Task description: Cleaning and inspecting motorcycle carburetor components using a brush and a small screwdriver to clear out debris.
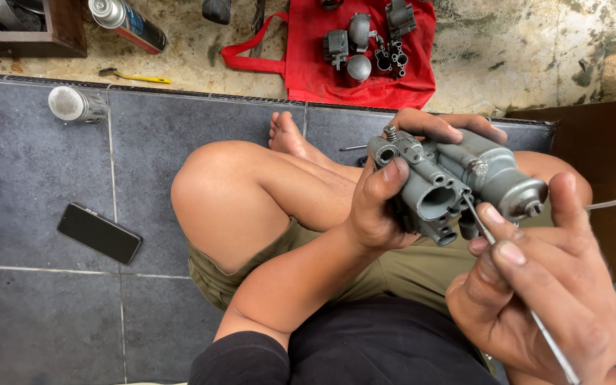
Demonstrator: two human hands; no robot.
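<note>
Tiled floor: dark grey, one, across the left and near part of the scene; the person sits on it cross-legged.

Red cloth bag: one, far centre on the bare concrete, bearing about four grey metal parts.

Carburettor: one, grey cast metal, held above the lap at right of centre; long axis runs from left to right, open ports facing near.

Left hand: closed around the carburettor's left end, thumb on the near face, fingers curled over the far side.

Right hand: near right, pinching a thin metal rod between thumb and fingers. The rod slants from near right up and leftwards, its tip at the carburettor's near face, so the carburettor lies far and left of this hand.

Phone: one, black, flat on the tiles at left.

Spray cans: two, one red far left, one silver lying on the tiles.

Small yellow-handled brush: one, far left.
</note>
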